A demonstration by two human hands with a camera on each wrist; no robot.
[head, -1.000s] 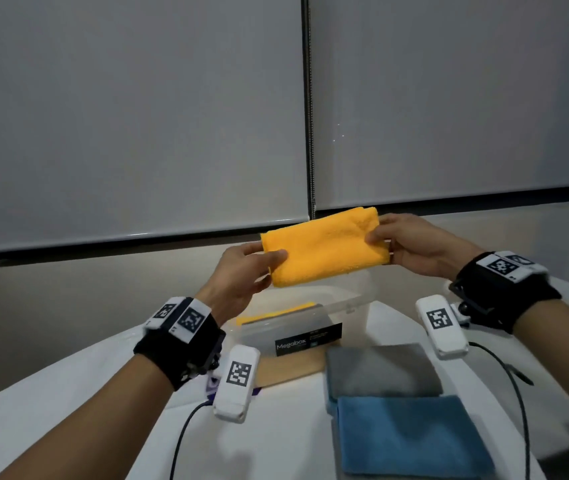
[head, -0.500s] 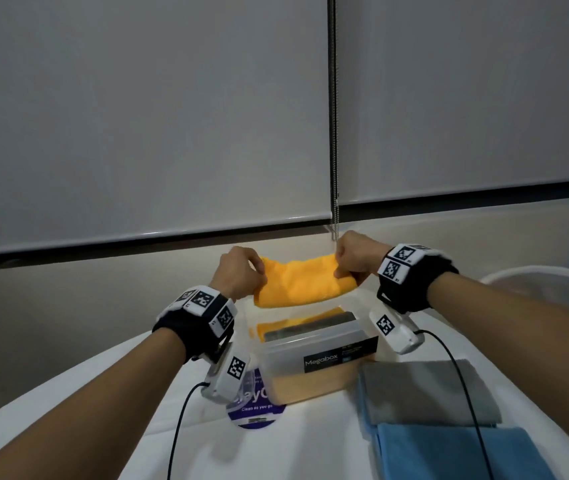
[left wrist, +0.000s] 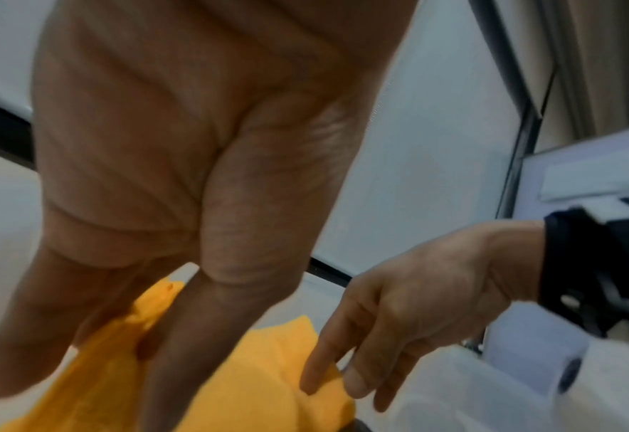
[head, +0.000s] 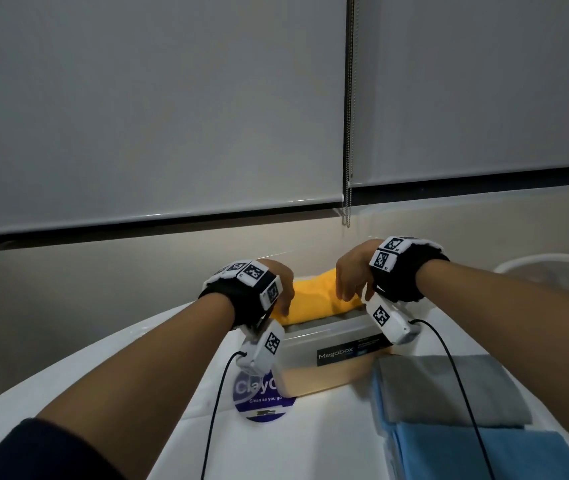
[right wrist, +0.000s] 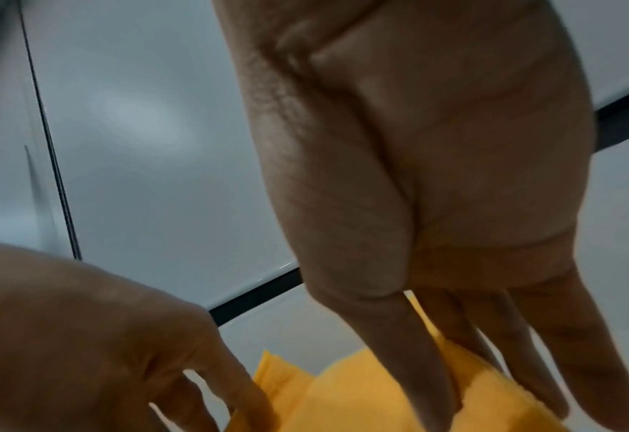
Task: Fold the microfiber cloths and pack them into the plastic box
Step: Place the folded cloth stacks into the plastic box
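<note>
Left hand (head: 278,283): fingers pointing down, nearly straight, thumb opposite, pinching the cloth's left end.
Folded orange microfiber cloth (head: 314,299): at the box's open top, its bulk above the rim.
Clear plastic box (head: 331,374): on the white table (head: 310,445), black "Megabox" label facing the camera.
Right hand (head: 352,271): fingers down, thumb and fingers pinching the cloth's right end.
Folded grey cloth (head: 449,389): just right of the box, overlapping a folded blue cloth (head: 483,455).

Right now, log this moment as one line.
orange cloth: folded, at plastic box top | left hand: pinches its end | right hand: pinches other end | grey cloth, blue cloth: unpacked
</note>
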